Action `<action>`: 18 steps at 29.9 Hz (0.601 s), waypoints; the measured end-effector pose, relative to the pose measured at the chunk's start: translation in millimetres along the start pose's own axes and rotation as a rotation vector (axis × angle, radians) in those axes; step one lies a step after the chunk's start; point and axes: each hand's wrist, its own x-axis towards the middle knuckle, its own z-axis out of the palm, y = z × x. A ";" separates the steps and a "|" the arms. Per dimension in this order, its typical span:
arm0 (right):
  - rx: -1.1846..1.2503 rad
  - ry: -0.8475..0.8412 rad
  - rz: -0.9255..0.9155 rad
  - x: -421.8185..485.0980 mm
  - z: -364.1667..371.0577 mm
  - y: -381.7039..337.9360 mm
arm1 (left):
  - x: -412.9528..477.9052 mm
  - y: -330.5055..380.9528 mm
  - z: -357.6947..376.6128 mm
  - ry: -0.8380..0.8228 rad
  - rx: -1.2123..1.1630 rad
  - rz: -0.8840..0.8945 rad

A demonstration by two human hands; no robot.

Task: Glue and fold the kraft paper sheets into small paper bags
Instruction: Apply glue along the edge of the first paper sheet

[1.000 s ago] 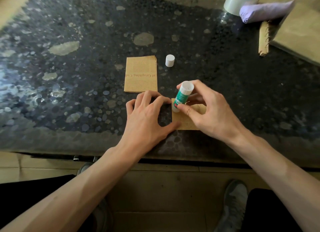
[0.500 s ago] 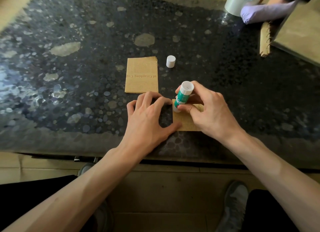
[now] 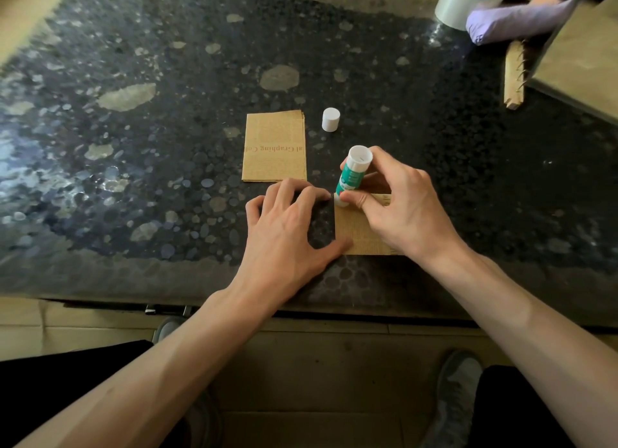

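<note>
Two hands work low-centre on the dark speckled stone tabletop (image 3: 133, 180). Folded kraft stack (image 3: 276, 146) lies above my left hand (image 3: 284, 237), fingers spread, thumb pressing the kraft sheet (image 3: 357, 233). Glue stick (image 3: 352, 173), tip on sheet, gripped by my right hand (image 3: 408, 213). Tape roll (image 3: 465, 2) upper right.

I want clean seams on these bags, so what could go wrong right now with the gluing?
The tip of the glue stick sits at the left edge of the sheet, so it may smear glue onto the table. Fingertips of the left hand press right beside that tip and could get sticky.
</note>
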 end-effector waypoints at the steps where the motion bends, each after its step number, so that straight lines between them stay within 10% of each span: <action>1: -0.004 -0.004 0.002 0.5 -0.4 -0.2 | 0.1 0.2 0.0 0.001 -0.002 -0.003; 18: 0.020 0.066 -0.028 1.0 5.6 3.7 | 0.5 0.4 0.0 0.000 -0.009 0.001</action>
